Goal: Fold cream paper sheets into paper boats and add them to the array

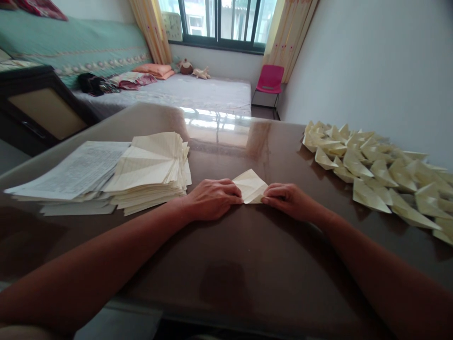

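A folded piece of cream paper (250, 184) lies on the glossy brown table (233, 264), near its middle. My left hand (211, 198) presses on the paper's left edge with the fingers curled down. My right hand (288, 200) pinches its right corner, fingers closed together. Both forearms rest low over the table.
A stack of pre-creased cream sheets (152, 170) sits left of my hands, with flat printed sheets (74, 172) beside it. A heap of several folded paper shapes (378, 167) covers the right side. Behind the table stand a bed (184, 92), a dark cabinet (38, 108) and a pink chair (270, 80).
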Available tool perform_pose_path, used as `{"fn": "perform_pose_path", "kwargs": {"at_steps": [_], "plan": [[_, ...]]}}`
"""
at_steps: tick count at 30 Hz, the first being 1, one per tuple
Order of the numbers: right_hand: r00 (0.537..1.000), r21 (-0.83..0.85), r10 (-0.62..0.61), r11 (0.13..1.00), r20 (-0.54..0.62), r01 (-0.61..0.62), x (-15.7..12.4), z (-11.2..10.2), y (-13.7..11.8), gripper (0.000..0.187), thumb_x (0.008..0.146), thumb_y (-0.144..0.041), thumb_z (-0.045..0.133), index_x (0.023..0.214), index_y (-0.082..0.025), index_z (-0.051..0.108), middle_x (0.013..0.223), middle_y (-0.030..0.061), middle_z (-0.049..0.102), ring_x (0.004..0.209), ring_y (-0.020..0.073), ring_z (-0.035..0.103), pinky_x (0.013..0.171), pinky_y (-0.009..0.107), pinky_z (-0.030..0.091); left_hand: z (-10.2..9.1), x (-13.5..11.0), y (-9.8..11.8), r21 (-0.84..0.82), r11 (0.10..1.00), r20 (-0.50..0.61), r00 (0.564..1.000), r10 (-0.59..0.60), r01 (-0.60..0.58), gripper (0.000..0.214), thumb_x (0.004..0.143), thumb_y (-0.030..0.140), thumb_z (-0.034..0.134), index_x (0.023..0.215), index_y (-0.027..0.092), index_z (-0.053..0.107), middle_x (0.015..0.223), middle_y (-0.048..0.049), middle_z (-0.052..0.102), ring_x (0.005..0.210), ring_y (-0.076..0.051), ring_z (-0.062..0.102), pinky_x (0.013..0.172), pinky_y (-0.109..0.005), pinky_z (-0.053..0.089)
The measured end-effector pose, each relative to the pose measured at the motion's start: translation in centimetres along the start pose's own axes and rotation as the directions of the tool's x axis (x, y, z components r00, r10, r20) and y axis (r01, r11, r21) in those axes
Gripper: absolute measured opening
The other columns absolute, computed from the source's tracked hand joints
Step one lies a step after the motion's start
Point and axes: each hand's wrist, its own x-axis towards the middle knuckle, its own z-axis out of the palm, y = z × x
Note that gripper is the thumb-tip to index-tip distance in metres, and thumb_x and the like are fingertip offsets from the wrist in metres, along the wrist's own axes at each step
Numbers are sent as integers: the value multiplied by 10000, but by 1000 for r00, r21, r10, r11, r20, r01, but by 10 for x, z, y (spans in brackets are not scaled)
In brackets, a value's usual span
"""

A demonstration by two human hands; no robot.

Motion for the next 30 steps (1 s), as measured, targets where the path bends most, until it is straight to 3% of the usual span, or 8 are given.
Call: {"fn": "perform_pose_path", "kwargs": {"at_steps": [5,13,18,23,30], "plan": [[969,-40,219,974,-117,-225,0,7,-4,347,890,-449,510,721,-168,625,628,-19,576,576,112,473,552,234,354,0,1,1,30,1000,30,1000,4,-5,335,895,220,429,1127,291,660,1131,6,671,1021,-158,578,740,-237,472],[922,-159,354,913,-156,-377,5,10,-9,223,822,-406,583,768,-196,635,668,-13,647,579,122,523,568,237,351,0,1,1,21,1000,17,1000,0,-1,310,875,200,445,1077,267,671,1089,7,675,982,-155,577,723,-241,475],[909,-188,392,891,-140,-413,7,11,-12,208,816,-403,578,764,-208,628,667,-11,656,592,129,553,571,238,350,-1,2,4,44,999,45,999,-28,26,290,896,207,429,1087,246,643,1066,-12,675,971,-160,574,718,-242,466],[901,-207,408,878,-146,-431,8,11,-13,217,820,-418,565,761,-216,617,660,-16,645,588,130,539,564,240,341,-1,3,7,128,992,64,998,5,-13,333,939,245,396,1221,281,568,1060,-15,654,944,-164,563,676,-248,454],[903,-211,403,879,-147,-427,8,12,-12,214,826,-412,562,764,-215,618,661,-15,644,587,129,535,573,241,339,0,3,8,148,989,98,995,-11,-3,330,949,268,385,1214,310,577,1089,-9,628,978,-175,543,709,-275,461]]}}
